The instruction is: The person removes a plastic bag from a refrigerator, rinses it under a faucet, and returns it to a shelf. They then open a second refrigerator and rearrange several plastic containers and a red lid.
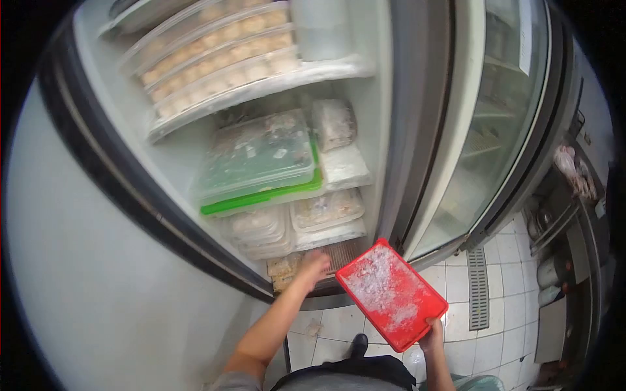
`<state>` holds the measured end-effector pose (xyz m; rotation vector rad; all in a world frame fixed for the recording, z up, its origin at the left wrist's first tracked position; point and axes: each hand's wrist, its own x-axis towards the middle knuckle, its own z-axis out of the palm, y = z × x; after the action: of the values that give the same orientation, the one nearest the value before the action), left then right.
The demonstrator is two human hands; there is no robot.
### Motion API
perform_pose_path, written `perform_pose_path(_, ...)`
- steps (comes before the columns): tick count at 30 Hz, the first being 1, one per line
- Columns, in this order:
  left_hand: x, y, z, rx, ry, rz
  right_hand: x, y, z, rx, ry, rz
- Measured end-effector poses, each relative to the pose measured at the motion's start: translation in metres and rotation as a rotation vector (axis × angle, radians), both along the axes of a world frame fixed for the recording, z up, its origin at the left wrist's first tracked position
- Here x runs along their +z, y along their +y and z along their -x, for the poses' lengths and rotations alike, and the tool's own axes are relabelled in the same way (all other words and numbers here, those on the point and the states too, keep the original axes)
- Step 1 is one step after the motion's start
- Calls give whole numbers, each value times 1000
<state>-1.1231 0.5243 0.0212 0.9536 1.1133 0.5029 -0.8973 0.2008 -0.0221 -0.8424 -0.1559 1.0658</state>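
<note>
My right hand [430, 335] grips the near right corner of a red plastic lid [405, 293]. Frost covers much of the lid's upper face, and it is held tilted in front of the freezer. My left hand [315, 268] reaches to the bottom of the freezer [175, 171], with its fingers apart, slightly blurred and with nothing visible in them. Close beside it is a yellowish frosted package [284, 268], and behind it a ridged metal floor [342, 254]. Just above sit clear containers [259, 228] and a clear box of frozen food [328, 210].
A large clear-lidded container [257, 156] rests over a bright green lid [261, 197] on the middle shelf. Stacked trays of round pieces [222, 57] fill the upper shelf. To the right stand a glass door [499, 124] and a floor drain grate [478, 287].
</note>
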Motion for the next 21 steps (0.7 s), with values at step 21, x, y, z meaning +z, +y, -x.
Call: perform_pose_path(21, 67, 52, -94, 487, -702, 55, -23, 35, 12, 81, 135, -80)
